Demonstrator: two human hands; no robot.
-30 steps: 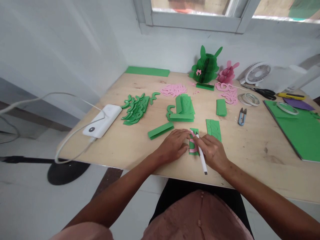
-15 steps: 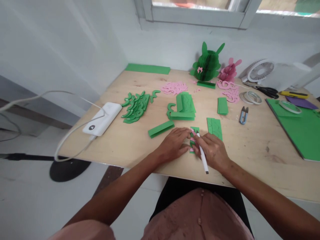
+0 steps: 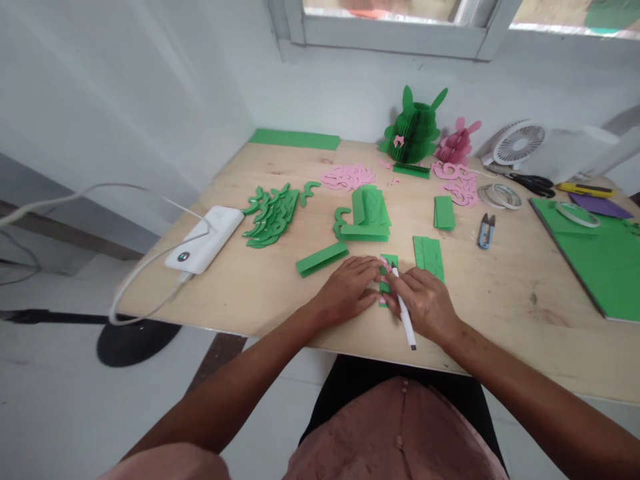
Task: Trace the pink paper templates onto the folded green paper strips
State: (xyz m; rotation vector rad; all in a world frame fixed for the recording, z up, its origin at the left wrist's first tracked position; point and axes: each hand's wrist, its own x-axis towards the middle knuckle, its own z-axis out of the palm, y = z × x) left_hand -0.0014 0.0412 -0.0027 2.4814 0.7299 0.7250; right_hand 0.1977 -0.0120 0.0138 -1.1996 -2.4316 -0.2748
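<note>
Head view: the wooden worktop (image 3: 500, 307) bears a white power bank (image 3: 203, 248) near its left edge; a snagged cable (image 3: 127, 280) could perhaps drag it. The left hand (image 3: 353, 287), thumb and fingers apart, presses down, while the right hand (image 3: 423, 300) is clamped round a white pen (image 3: 406, 323). Between them lies a green paper strip (image 3: 385, 287), partly covered by a pink paper cutout (image 3: 384, 261). Uneven fingertip pressure might skew the cutout; the pen's nearby dark end could smudge it. No brand, label or writing is legible; marks on the power bank's little display (image 3: 184, 257) are too small to read.
</note>
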